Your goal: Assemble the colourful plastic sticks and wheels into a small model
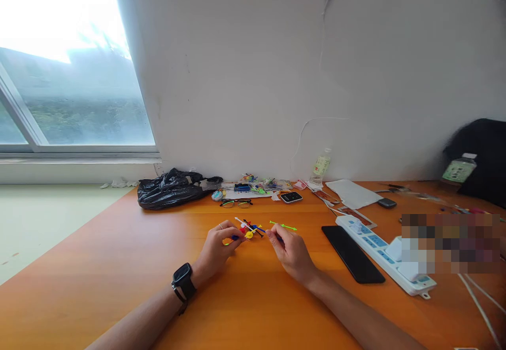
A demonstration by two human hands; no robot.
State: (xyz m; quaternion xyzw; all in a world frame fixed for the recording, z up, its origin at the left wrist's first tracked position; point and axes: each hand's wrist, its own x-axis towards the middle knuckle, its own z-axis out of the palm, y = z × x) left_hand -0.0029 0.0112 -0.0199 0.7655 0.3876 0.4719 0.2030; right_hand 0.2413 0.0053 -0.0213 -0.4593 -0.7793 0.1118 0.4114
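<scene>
A cluster of small coloured plastic pieces (250, 233), yellow, red, blue, white and black with thin arrow-tipped sticks, sits between my two hands over the table. My left hand (222, 244), with a ring and a black watch on its wrist, is closed with thumb and fingertips at the cluster's left side. My right hand (291, 252) is pinched on the end of a blue stick (260, 229) at the cluster's right side. A bright green arrow-tipped stick (285, 225) shows just behind the right fingers; whether they touch it I cannot tell.
Along the wall lie a black plastic bag (174, 189), glasses (236, 202), a small black-and-white device (291, 197) and bagged plastic parts (261, 186). A bottle (321, 166) stands behind. To the right lie a black phone (352, 254) and a white power strip (385, 255) with cables.
</scene>
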